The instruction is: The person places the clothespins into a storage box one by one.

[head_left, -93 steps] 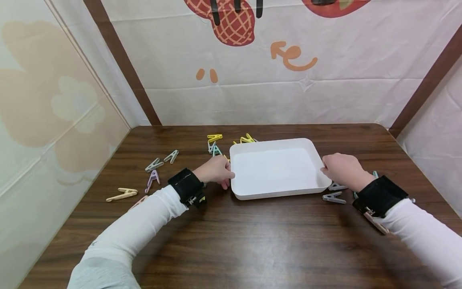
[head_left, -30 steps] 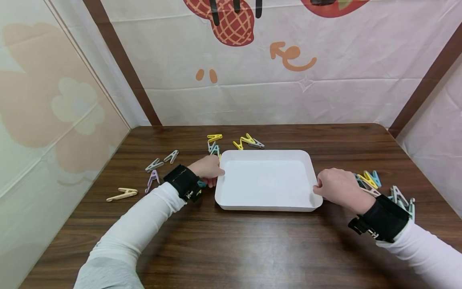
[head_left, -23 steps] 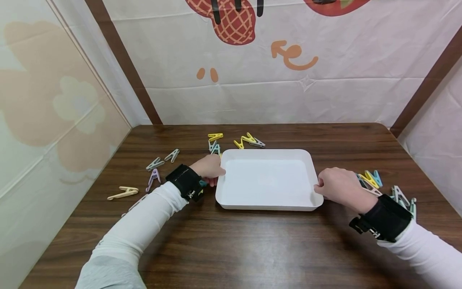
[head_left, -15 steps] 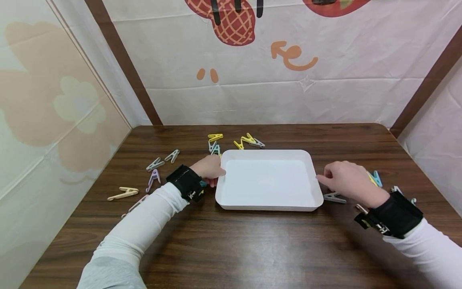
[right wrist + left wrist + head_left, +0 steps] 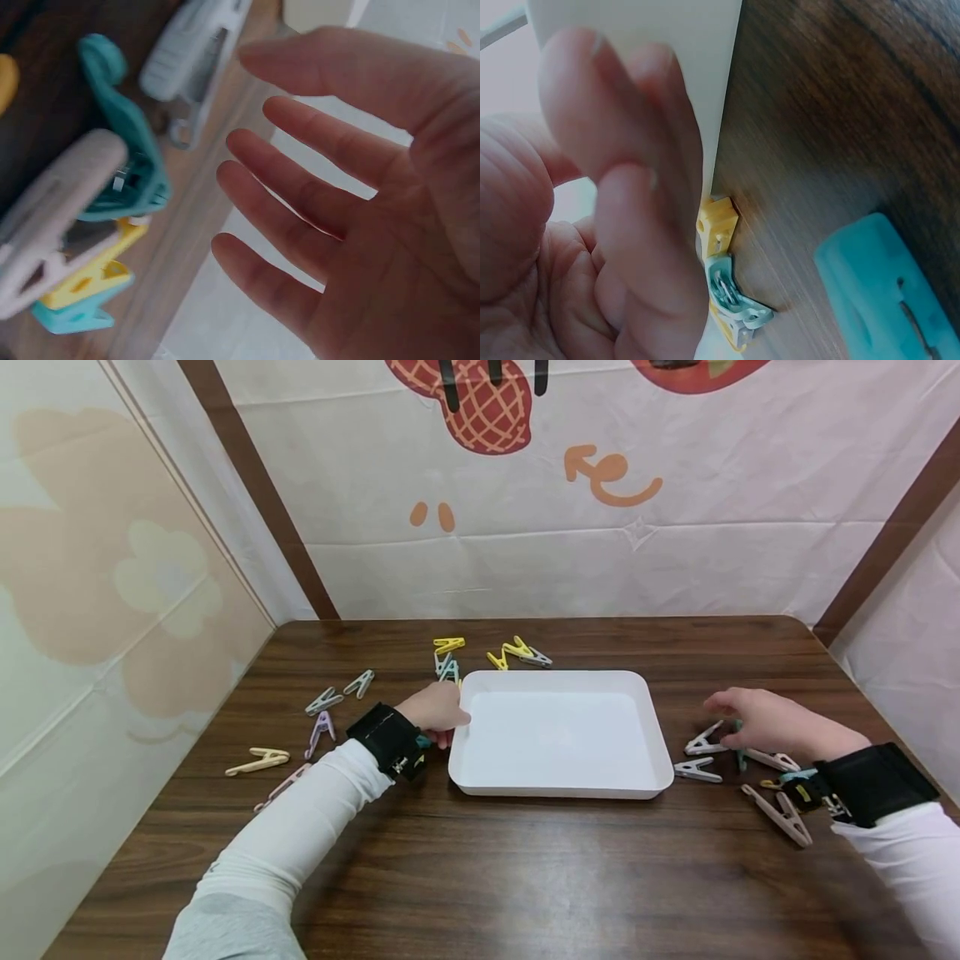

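Observation:
A white rectangular tray (image 5: 555, 735) lies on the wooden table, with nothing inside. My left hand (image 5: 435, 710) holds its left rim, the thumb over the edge and the fingers bent on the outer side, close up in the left wrist view. My right hand (image 5: 780, 722) is apart from the tray, over the clothespins at the right, its fingers loosely spread and holding nothing. Near it lie a grey clothespin (image 5: 697, 769), a dark teal clothespin (image 5: 127, 142) and a pale pink clothespin (image 5: 780, 817). A teal clothespin (image 5: 885, 292) sits beside the left hand.
Yellow clothespins (image 5: 517, 647) and light blue ones (image 5: 447, 668) lie behind the tray. Along the left are grey-green clothespins (image 5: 324, 701), a purple one (image 5: 321, 732), a cream one (image 5: 257, 762) and a pink one (image 5: 283, 787). A printed cloth (image 5: 480, 568) hangs behind the table.
The tray, gripped by both hands, came toward me and slightly left onto the table. My right hand then let go of its right rim and moved right. The left hand stayed there.

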`<action>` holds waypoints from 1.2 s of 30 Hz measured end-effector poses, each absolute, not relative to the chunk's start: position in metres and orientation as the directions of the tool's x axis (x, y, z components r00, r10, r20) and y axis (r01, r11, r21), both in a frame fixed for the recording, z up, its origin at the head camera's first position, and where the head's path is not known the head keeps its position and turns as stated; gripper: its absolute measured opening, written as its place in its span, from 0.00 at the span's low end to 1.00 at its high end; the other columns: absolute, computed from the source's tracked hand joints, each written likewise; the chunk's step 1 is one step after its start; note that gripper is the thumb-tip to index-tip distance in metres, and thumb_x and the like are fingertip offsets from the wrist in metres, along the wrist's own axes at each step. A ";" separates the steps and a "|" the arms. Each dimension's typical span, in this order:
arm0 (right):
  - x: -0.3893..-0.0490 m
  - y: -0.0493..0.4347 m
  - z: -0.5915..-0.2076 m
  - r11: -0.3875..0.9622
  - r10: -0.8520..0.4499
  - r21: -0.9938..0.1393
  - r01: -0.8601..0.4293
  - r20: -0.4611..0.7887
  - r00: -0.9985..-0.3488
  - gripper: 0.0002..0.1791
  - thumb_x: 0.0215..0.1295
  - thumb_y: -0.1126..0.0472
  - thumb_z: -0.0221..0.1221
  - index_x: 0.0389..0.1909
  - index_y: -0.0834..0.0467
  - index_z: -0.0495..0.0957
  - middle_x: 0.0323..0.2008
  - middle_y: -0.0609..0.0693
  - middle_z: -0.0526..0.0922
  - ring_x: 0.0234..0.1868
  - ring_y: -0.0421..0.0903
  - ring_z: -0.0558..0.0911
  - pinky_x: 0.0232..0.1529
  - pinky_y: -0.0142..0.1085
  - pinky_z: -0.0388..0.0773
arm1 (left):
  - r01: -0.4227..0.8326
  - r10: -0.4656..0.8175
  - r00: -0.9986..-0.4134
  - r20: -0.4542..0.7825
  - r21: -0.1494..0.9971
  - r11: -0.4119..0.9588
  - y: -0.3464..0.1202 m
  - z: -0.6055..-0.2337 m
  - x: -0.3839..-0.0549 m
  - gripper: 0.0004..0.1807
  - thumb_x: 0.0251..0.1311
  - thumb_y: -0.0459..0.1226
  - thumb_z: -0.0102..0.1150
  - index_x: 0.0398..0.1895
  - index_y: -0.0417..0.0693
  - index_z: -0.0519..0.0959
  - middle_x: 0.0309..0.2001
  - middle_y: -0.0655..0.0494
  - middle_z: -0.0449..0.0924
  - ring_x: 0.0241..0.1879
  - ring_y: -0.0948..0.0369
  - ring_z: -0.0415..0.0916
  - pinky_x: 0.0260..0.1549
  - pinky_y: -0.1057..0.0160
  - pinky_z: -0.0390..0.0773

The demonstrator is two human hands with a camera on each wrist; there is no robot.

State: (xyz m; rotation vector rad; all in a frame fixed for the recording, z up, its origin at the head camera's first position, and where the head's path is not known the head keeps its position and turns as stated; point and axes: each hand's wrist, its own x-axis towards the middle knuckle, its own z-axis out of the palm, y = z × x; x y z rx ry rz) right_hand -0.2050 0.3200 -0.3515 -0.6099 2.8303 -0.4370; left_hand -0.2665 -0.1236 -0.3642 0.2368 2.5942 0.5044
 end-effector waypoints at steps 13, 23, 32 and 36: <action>-0.206 0.318 -0.370 0.879 -0.462 -0.202 -0.432 -0.135 -0.876 0.19 0.44 0.71 0.71 0.41 0.61 0.81 0.41 0.58 0.78 0.44 0.61 0.78 0.38 0.53 0.76 | 0.073 0.263 -0.860 -0.436 0.405 0.911 -0.125 -0.365 -0.269 0.13 0.64 0.34 0.51 0.23 0.36 0.78 0.14 0.50 0.79 0.10 0.63 0.74 0.11 0.69 0.72; -0.210 0.320 -0.370 0.874 -0.475 -0.185 -0.449 -0.130 -0.870 0.15 0.46 0.69 0.71 0.36 0.59 0.80 0.34 0.51 0.76 0.36 0.51 0.77 0.35 0.50 0.75 | 0.069 0.265 -0.855 -0.445 0.409 0.910 -0.125 -0.365 -0.266 0.14 0.64 0.34 0.51 0.22 0.36 0.78 0.14 0.50 0.78 0.10 0.63 0.74 0.12 0.69 0.71; -0.213 0.318 -0.352 0.881 -0.455 -0.198 -0.430 -0.103 -0.885 0.16 0.50 0.66 0.70 0.40 0.62 0.79 0.35 0.53 0.77 0.34 0.50 0.78 0.32 0.49 0.75 | 0.068 0.264 -0.856 -0.445 0.410 0.910 -0.124 -0.364 -0.267 0.13 0.65 0.34 0.52 0.24 0.36 0.78 0.15 0.50 0.79 0.10 0.63 0.74 0.11 0.70 0.71; -0.217 0.313 -0.339 0.882 -0.446 -0.203 -0.426 -0.064 -0.893 0.16 0.52 0.65 0.69 0.42 0.63 0.79 0.37 0.54 0.79 0.36 0.52 0.79 0.35 0.50 0.76 | 0.056 0.253 -0.857 -0.449 0.407 0.912 -0.124 -0.364 -0.269 0.12 0.65 0.35 0.52 0.25 0.36 0.77 0.15 0.49 0.79 0.10 0.63 0.74 0.11 0.70 0.71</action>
